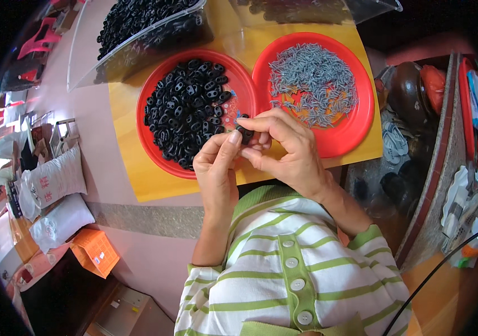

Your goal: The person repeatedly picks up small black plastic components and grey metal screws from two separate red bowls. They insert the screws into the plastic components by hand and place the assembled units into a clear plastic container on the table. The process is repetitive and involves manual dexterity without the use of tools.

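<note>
Above the front edge of the yellow sheet, my left hand (pixel 220 159) and my right hand (pixel 289 141) meet, fingertips pinched around one small black oval part (pixel 245 134). Whether a screw sits in it is hidden by the fingers. Just beyond my left hand lies a red plate (pixel 243 92) heaped with black two-holed oval parts (pixel 180 109). Touching it on the right, a second red plate (pixel 362 120) carries a spread of small grey screws (pixel 318 78). My right hand is close to that plate's near left rim.
A clear plastic bin (pixel 132 56) full of black parts stands at the back left, with another clear bin (pixel 300 14) behind the plates. The yellow sheet (pixel 127 162) lies under both plates. Far right, a ledge (pixel 432 179) borders dark pots; white sacks (pixel 54 179) lie far left.
</note>
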Action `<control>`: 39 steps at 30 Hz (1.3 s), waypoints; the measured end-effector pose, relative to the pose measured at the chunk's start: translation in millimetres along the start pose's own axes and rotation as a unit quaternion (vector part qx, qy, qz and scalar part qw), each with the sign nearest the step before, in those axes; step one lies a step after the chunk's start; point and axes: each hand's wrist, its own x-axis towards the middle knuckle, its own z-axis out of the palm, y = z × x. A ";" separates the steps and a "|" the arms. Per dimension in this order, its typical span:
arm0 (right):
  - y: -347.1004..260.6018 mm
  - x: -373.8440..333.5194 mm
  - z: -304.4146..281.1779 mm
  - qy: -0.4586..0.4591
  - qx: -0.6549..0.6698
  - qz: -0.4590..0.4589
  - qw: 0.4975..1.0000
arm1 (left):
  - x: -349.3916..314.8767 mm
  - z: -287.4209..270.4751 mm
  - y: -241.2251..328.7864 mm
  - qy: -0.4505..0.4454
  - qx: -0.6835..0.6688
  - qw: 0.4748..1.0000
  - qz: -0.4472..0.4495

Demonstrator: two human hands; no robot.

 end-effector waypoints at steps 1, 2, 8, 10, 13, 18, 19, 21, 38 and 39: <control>1.3 -1.2 -1.3 -0.001 -0.003 0.002 1.000 | -0.8 -0.6 -1.9 0.016 -0.006 1.000 -0.006; 2.5 -2.2 -1.9 -0.003 -0.005 0.004 1.000 | -1.2 -2.1 -3.7 0.013 -0.012 1.000 -0.011; 7.0 -4.4 -2.0 0.013 -0.027 -0.028 0.999 | -3.0 1.1 -8.7 0.020 -0.020 1.000 -0.009; 7.9 -4.1 -4.1 0.012 -0.034 -0.037 0.999 | -3.7 0.8 -9.8 0.003 -0.001 1.000 -0.002; 9.2 -3.8 -7.2 0.005 -0.030 -0.038 0.999 | -4.9 2.7 -8.2 -0.003 0.005 1.000 0.001; 10.9 -5.4 -11.1 -0.002 0.006 -0.005 1.000 | -6.6 1.5 -7.8 -0.024 0.059 0.997 0.042; 10.1 -5.0 -12.1 -0.005 0.004 -0.005 1.000 | -5.9 -0.5 -8.0 -0.035 0.065 0.996 0.047; 8.3 -4.2 -13.8 -0.012 0.004 -0.006 1.000 | -4.5 -2.6 -4.2 -0.053 0.064 0.996 0.027; 6.9 -10.3 -10.7 -0.036 0.088 0.050 0.994 | -7.5 -11.2 11.6 -0.072 0.162 0.984 0.025; 5.8 -11.0 -10.2 -0.034 0.071 0.043 0.996 | -8.4 -9.9 10.5 -0.067 0.157 0.985 0.028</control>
